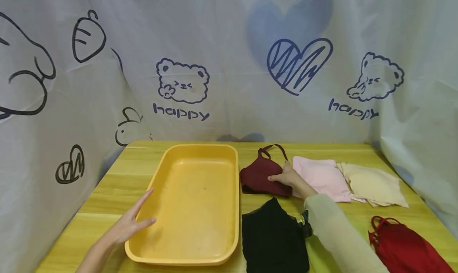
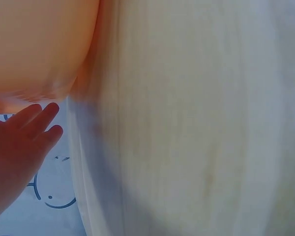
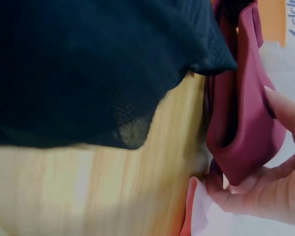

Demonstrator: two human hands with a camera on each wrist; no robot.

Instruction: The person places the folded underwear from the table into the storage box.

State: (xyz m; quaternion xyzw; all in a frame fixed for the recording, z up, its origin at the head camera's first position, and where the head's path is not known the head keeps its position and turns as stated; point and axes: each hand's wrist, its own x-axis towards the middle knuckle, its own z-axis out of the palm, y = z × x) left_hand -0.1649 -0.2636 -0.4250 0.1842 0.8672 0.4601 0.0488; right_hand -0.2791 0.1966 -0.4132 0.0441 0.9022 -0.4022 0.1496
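A folded maroon bra (image 1: pixel 259 176) with thin straps lies right of the yellow tray (image 1: pixel 195 261). My right hand (image 1: pixel 294 179) holds the bra at its right side. In the right wrist view, the thumb presses one face of the bra (image 3: pixel 253 123) while the fingers reach beneath its edge. On the tray's left side is my left hand (image 1: pixel 123 227), its fingers extended along the rim; the left wrist view shows those fingers (image 2: pixel 42 120) straight beside the tray's outer wall (image 2: pixel 39 49). Nothing lies inside the tray.
Folded black garment (image 1: pixel 273 241) lies in front of the bra. Pink (image 1: pixel 320 179) and cream (image 1: pixel 375 183) folded garments sit to its right. A red strappy garment (image 1: pixel 408 245) is at the front right, and something lime green (image 1: pixel 318 253) lies partly under the right sleeve.
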